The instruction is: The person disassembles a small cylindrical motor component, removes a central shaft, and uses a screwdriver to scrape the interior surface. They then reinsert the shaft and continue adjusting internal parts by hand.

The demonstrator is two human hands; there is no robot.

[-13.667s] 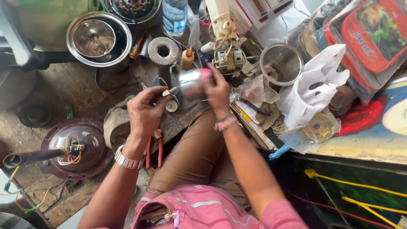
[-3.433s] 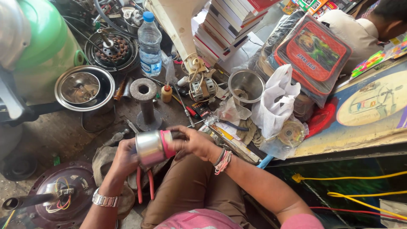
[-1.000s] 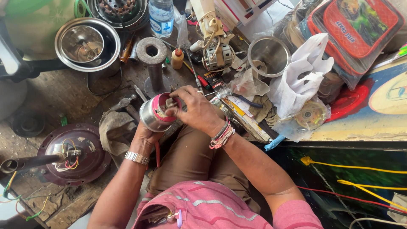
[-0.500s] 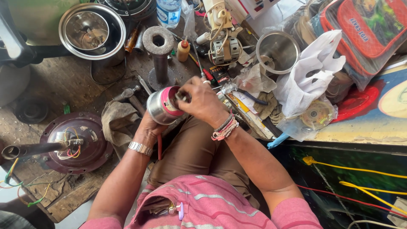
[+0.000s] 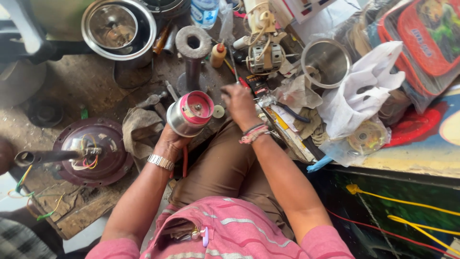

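Note:
My left hand [image 5: 171,141] grips a steel jar with a pink base [image 5: 191,112] from below, tilted so the pink end faces up, above my lap. My right hand [image 5: 239,103] is off the jar and rests to its right on the bench. Its fingers are bent down among small tools, beside a red-handled screwdriver [image 5: 241,80]. Whether they grip anything is hidden. A small pale round disc [image 5: 218,111] lies between the jar and my right hand. Red plier handles [image 5: 184,160] show under my left wrist.
On the cluttered bench stand a grey metal cylinder [image 5: 193,48], a steel bowl [image 5: 118,28], a wired motor [image 5: 261,55], an open steel jar [image 5: 327,62] and a white plastic bag [image 5: 364,91]. A dirty cloth [image 5: 141,129] and a brown fan housing [image 5: 91,151] lie at the left.
My right hand has let go of the jar and moved right and forward onto the tools. My left hand alone now holds the jar, pink end turned up.

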